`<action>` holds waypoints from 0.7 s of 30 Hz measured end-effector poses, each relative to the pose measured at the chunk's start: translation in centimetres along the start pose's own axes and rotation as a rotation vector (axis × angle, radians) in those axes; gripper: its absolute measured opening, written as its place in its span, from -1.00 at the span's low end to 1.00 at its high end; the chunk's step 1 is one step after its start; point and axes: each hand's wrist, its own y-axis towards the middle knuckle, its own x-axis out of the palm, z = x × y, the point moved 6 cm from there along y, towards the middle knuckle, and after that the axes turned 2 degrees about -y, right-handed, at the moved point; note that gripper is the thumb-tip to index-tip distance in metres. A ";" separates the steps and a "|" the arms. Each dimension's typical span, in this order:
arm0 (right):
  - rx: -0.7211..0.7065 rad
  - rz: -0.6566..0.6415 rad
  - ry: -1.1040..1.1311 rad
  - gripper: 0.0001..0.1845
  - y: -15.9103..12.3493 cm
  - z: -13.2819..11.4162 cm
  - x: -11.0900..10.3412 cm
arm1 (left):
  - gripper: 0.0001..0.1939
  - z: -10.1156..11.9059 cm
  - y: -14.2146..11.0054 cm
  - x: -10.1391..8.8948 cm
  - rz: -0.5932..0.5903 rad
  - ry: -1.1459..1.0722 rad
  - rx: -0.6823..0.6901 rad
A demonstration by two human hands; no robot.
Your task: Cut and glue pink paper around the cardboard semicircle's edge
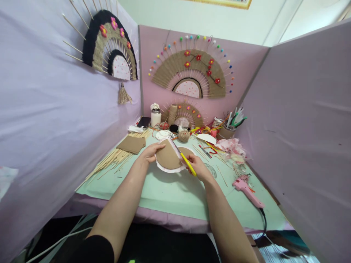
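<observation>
A half-round piece of cardboard [166, 156] with a white fabric rim is raised over the middle of the table. My left hand [151, 152] is closed on its left edge, thumb on top. In my right hand [197, 167] is a pair of scissors with yellow handles [188, 164]. Their blades point up and away along the straight edge of the cardboard; I cannot tell how far apart they are. More brown cardboard with a pale rim shows just behind the blades, partly hidden by them and my right hand.
Thin wooden sticks [109, 162] and a cardboard offcut [132, 144] lie left. A pink glue gun [251, 193] with a black cord rests right, near fabric scraps [231, 146]. Behind are a twine ball [183, 136], a white bottle [155, 117] and a tool pot [226, 132]. Decorated fans [164, 69] hang behind.
</observation>
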 end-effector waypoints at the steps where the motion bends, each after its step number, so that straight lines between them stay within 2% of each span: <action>1: -0.002 0.001 -0.003 -0.55 0.0 0.0 0.0 | -0.88 0.0 0.1 0.0 -0.005 0.000 0.000; 16: -0.060 0.047 -0.057 -0.56 0.3 0.3 -0.3 | -0.82 -0.1 0.2 0.0 -0.053 0.016 0.004; 21: -0.019 0.148 0.037 -0.56 0.8 1.0 -0.9 | -0.82 0.2 -0.1 0.2 -0.051 0.004 0.008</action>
